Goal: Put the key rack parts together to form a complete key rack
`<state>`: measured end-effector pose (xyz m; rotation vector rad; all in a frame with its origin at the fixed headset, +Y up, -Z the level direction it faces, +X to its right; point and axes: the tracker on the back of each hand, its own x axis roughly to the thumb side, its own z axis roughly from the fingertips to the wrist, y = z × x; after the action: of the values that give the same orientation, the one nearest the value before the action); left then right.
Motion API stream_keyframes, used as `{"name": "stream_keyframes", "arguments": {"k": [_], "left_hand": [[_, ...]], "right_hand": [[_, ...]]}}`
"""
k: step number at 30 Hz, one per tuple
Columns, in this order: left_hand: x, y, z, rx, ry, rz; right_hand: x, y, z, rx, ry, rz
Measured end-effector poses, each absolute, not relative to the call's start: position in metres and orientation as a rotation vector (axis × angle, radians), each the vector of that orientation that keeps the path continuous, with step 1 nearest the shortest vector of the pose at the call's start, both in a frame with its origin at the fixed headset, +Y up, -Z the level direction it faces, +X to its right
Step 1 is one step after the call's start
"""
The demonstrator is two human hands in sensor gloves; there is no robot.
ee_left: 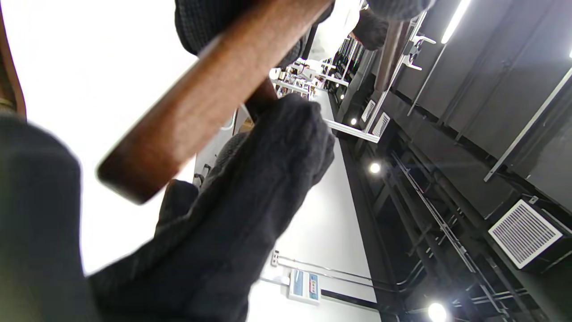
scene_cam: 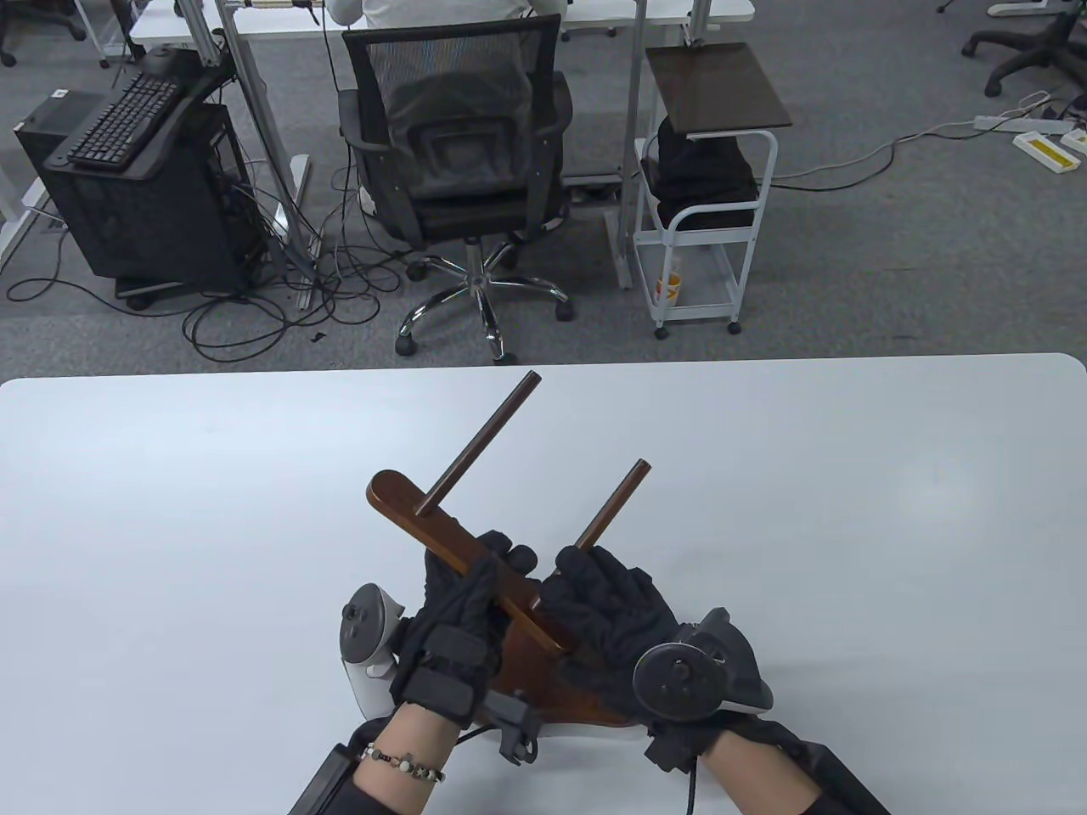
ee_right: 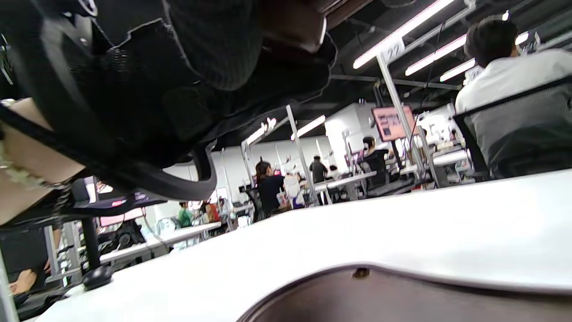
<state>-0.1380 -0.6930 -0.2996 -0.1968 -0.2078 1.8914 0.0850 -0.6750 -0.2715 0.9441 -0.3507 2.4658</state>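
Note:
A dark wooden bar (scene_cam: pixel 450 543) is held tilted above the white table (scene_cam: pixel 849 526). A long wooden peg (scene_cam: pixel 480 441) stands out of its far left end. My left hand (scene_cam: pixel 463 594) grips the bar at its middle; the bar also shows in the left wrist view (ee_left: pixel 210 98). My right hand (scene_cam: pixel 607 594) holds a second, shorter peg (scene_cam: pixel 613 503) by its lower end at the bar's near end. A flat wooden base piece (scene_cam: pixel 552 692) lies on the table under both hands; it also shows in the right wrist view (ee_right: pixel 380 295).
Beyond the table's far edge stand a black office chair (scene_cam: pixel 463 161) with a seated person, a white cart (scene_cam: pixel 709 212), and a computer tower (scene_cam: pixel 144 195) with cables on the floor.

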Motion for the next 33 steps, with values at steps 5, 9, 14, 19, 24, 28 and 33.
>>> {"name": "stream_keyframes", "arguments": {"k": [5,9,14,19,24,28,33], "left_hand": [[-0.134,-0.683,-0.295,-0.202,-0.268,1.920],[-0.135,-0.677,-0.295,-0.229,-0.334,1.961],[-0.137,-0.672,-0.301,-0.281,-0.519,1.964],[-0.157,-0.653,-0.308,-0.175,-0.683,1.802],[-0.191,-0.633,-0.313,0.009,-0.796,1.650],[-0.196,-0.625,-0.312,0.028,-0.807,1.577],[-0.201,-0.632,-0.315,0.013,-0.712,1.543]], "right_hand": [[0.085,-0.669,-0.269,0.923,-0.617,2.404],[0.087,-0.658,-0.270,0.905,-0.694,2.364],[0.097,-0.641,-0.271,0.902,-0.720,2.280],[0.112,-0.623,-0.272,0.885,-0.662,2.065],[0.124,-0.607,-0.269,0.896,-0.570,1.911],[0.131,-0.601,-0.270,0.890,-0.516,1.871],[0.147,-0.605,-0.280,0.782,-0.453,1.789]]}}
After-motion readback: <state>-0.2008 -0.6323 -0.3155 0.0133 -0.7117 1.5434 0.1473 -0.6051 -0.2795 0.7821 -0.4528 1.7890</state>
